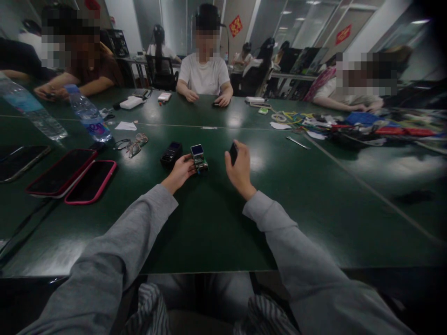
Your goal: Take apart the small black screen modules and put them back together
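Note:
Near the middle of the green table (216, 223), my left hand (181, 172) grips a small circuit board device (199, 158) with a square screen on top. My right hand (240, 170) is raised to the right of it, fingers and thumb round a small dark flat piece (233, 152). The two held items are apart. A black boxy device (171, 153) lies just behind and left of my left hand.
Phones, one in a pink case (91, 182), lie at the left near bottles (89, 114) and glasses (137, 144). A cable pile (352, 125) and a thin metal tool (297, 143) are at the right. Several people sit opposite, a white-shirted person (204, 77) among them.

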Demonstrator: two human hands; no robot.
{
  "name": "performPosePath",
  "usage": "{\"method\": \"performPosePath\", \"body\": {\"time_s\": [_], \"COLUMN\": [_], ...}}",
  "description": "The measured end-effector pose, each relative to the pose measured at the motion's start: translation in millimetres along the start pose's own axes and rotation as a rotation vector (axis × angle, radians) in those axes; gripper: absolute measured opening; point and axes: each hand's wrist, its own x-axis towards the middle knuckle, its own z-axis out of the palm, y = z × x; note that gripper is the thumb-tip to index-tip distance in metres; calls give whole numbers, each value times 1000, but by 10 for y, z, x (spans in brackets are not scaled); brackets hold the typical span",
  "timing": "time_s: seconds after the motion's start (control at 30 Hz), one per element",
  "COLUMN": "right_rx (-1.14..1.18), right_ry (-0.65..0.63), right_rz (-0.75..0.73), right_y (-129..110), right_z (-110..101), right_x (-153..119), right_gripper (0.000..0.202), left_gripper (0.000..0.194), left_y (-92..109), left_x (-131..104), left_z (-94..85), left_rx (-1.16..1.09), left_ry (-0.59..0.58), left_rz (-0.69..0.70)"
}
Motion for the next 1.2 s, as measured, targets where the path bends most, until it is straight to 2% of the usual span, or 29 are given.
{"method": "performPosePath", "body": {"time_s": [0.13, 0.23, 0.4, 0.57, 0.63, 0.73, 0.8, 0.9, 0.97, 1.07, 1.13, 1.2], "right_rx": [191, 200, 194, 140, 101, -3, -103, -238, -279, -299, -303, -286], "right_ry": [-217, -276, -225, -216, -182, -159, -161, -163, -167, -171, -150, -121], "right_rz": [-46, -55, 13, 85, 112, 87, 60, 68, 84, 55, 10, -40], "right_y": [-388, -488, -385, -218, -146, -56, -19, 6, 15, 21, 3, -44], "right_z": [306, 503, 560, 512, 475, 396, 351, 327, 339, 365, 369, 358], "right_x": [-266, -386, -339, -189, -130, -60, -32, -20, -25, -35, -42, -53], "right_gripper": [71, 81, 68, 58, 56, 52, 49, 45, 43, 47, 49, 48], "left_gripper": [32, 35, 42, 46, 45, 35, 28, 23, 23, 18, 15, 24], "left_y": [-25, -50, -56, -86, -81, 4, 100, 221, 249, 224, 194, 170], "left_x": [16, 13, -59, -72, -82, -172, -257, -317, -274, -127, -28, 41], "left_z": [0, -19, -4, 38, 29, 12, 2, -48, -127, -288, -387, -456], "left_rx": [19, 36, 76, 208, 332, 528, 613, 824, 968, 1079, 1083, 1049], "left_ry": [-14, -43, -179, -115, -80, -66, -2, 220, 364, 455, 483, 497], "left_rz": [38, 79, 96, 145, 274, 611, 794, 941, 1006, 1049, 1025, 987]}}
